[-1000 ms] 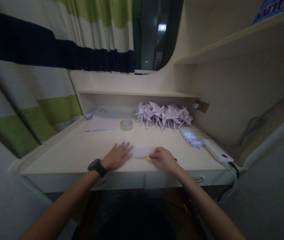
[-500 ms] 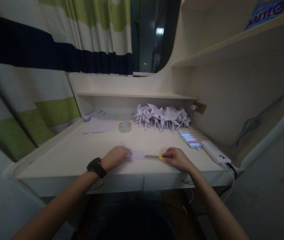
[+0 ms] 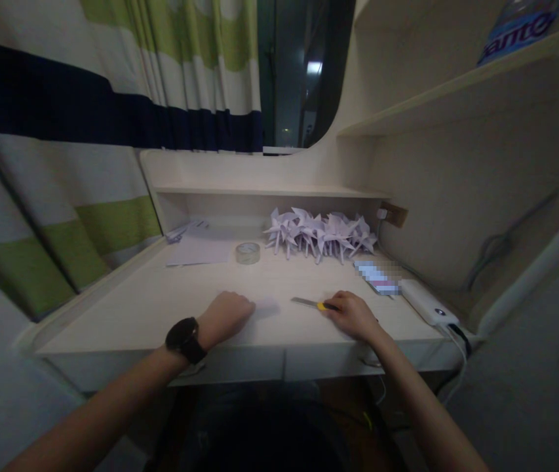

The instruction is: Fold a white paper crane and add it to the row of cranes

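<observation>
left grip (image 3: 225, 314) curled, pinch on paper slip (image 3: 267, 307) unclear | right grip (image 3: 350, 314) holding knife (image 3: 314, 303), blade toward left grip | both on worktop (image 3: 136, 308)

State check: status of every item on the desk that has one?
left hand, curled on desk, beside paper piece
right hand, closed on utility knife
utility knife, blade extended
tape roll, lying flat
power bank, plugged in
paper pinwheels, folded, piled at back

Desk (image 3: 161, 298) — tape roll (image 3: 248, 252), paper pinwheels (image 3: 321, 233), utility knife (image 3: 305, 302).
</observation>
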A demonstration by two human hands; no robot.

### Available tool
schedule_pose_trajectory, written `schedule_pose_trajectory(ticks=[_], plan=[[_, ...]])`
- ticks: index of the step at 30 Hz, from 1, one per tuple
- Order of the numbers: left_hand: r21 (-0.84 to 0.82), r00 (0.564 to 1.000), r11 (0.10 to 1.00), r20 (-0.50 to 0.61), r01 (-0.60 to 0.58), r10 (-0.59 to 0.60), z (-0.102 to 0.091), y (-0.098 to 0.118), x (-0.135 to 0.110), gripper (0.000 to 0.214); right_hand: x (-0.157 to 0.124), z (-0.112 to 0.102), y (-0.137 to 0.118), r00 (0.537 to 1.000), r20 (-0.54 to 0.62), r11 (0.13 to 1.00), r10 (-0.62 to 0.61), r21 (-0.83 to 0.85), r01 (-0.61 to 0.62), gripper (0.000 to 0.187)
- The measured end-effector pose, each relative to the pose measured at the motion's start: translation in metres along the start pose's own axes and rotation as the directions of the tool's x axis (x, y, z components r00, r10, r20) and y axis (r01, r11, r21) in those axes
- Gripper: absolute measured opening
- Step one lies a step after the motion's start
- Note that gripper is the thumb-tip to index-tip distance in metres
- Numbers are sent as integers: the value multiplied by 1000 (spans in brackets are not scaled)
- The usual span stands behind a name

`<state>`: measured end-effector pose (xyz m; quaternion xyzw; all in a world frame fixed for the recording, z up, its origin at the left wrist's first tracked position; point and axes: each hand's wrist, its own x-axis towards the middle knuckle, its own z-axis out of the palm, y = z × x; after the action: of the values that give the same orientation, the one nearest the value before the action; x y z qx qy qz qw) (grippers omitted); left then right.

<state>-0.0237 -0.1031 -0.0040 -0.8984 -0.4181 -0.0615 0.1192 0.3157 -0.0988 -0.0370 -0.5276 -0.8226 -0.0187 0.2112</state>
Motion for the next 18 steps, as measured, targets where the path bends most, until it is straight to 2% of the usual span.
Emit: schedule_pose_trajectory(ticks=[2,3,4,6,8,9,10,12,13,14,15,16,18], plan=[[-74,991,995,-117,63,-72,-10,-2,1,33,-1,1,0,998,-57,1000,-25,4,25,20],[-141,971,985,-198,104,-131,-16,-2,2,33,-1,1,-1,993,-111,999,-39,12,40,20],[-237,938,961,-279,141,-206,-21,-1,3,31,0,2,-4,983,-176,998,-50,32,57,19],[-492,826,849,-387,190,-409,-28,3,7,28,3,4,-14,956,-292,988,-34,136,77,17],[-762,698,624,-354,171,-623,-29,12,11,27,8,7,-31,952,-298,933,65,356,48,14],[-868,649,477,-284,140,-706,-27,17,14,27,12,10,-41,960,-242,865,144,503,-4,17],[-945,612,313,-193,94,-767,-23,23,16,29,17,12,-52,965,-144,748,219,659,-71,22],[-999,600,23,-36,-29,-799,-12,35,19,31,27,18,-73,960,97,401,262,894,-199,42],[-995,602,-72,13,-74,-798,-6,40,20,31,32,20,-81,948,177,222,265,945,-239,49],[-985,605,-134,43,-106,-795,0,45,20,30,37,23,-88,940,208,85,272,967,-239,52],[-975,616,-182,68,-125,-785,5,48,20,29,43,25,-92,930,206,14,305,975,-220,52],[-966,632,-222,92,-129,-769,9,50,19,29,47,27,-95,916,185,-6,356,981,-196,51],[-953,667,-283,139,-111,-732,16,51,17,28,55,31,-96,882,124,36,454,987,-158,46]])
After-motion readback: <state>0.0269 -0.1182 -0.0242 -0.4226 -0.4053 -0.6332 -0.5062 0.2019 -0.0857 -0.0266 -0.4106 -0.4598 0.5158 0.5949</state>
